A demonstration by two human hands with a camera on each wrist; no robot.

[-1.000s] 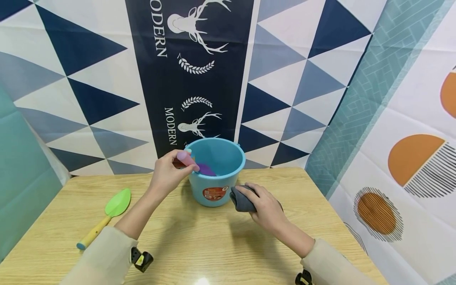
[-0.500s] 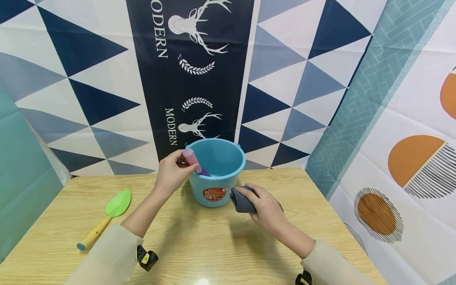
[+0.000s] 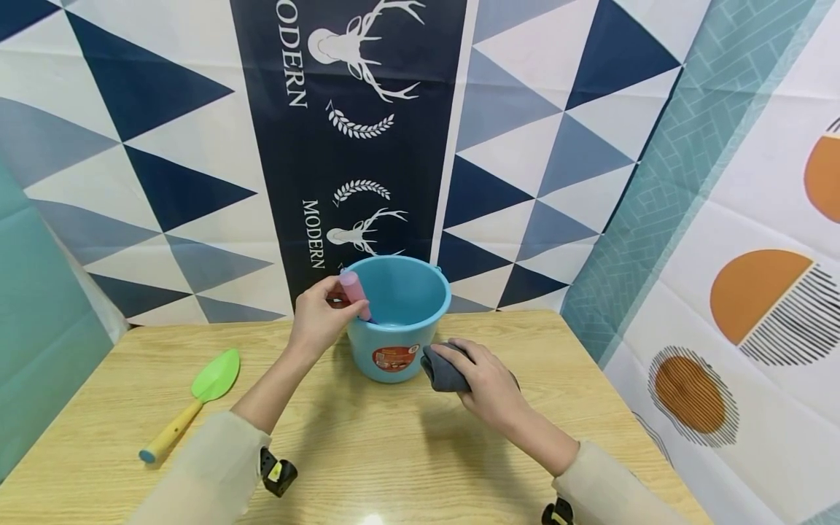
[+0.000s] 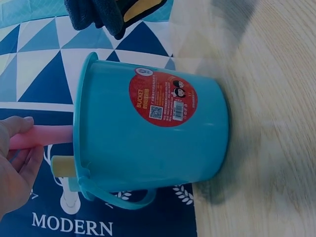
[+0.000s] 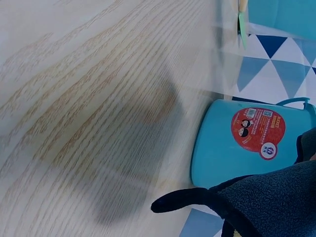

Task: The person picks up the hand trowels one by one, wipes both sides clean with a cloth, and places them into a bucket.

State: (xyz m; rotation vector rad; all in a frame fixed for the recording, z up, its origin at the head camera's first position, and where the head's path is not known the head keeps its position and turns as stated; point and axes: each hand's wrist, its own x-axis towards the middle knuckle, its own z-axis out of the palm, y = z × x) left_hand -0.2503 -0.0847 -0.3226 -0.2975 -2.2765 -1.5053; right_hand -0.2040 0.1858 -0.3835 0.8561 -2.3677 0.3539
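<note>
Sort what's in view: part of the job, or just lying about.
Likely in the job:
pink handle, in the left hand
blue bucket, where the left hand works
dark cloth, in the right hand

Likely lying about:
green trowel, untouched on the table
yellow handle, ungripped at the bucket's rim

The left forearm (image 3: 275, 394) is slanting forward and inward, and out at its end the left grip (image 3: 318, 315) is pinching, thumb (image 4: 20, 124) pressing from one side and fingers (image 4: 30, 168) from the other! Across from it, the right forearm (image 3: 541, 439) is slanting in as well, and the right grip (image 3: 487, 379), nearer the body, is hovering with its back facing up, digits curling round in a hold.
</note>
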